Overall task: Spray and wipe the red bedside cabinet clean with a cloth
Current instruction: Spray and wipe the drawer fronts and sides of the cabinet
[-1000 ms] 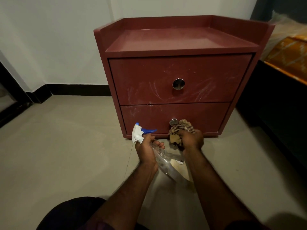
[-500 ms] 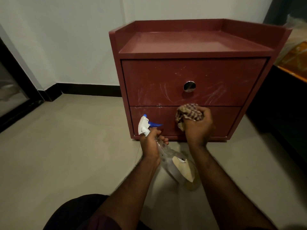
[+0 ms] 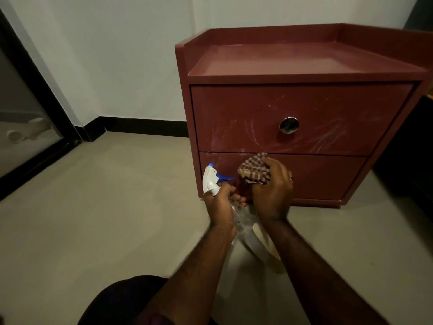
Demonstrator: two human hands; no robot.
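place: home bedroom | 1 o'clock: red bedside cabinet (image 3: 304,109), two drawers, standing on the floor by the wall | 11 o'clock: plain white wall (image 3: 117,55) with black skirting (image 3: 145,126) | 9 o'clock: dark-framed glass door (image 3: 21,127) | 7 o'clock: smooth beige floor (image 3: 105,207) | 3 o'clock: dark low furniture (image 3: 407,160), kind unclear

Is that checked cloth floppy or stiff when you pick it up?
Probably floppy: the brown checked cloth is scrunched into folds in the right hand. Likely light too, since one hand bunches it whole. It seems unlikely to roll or break.
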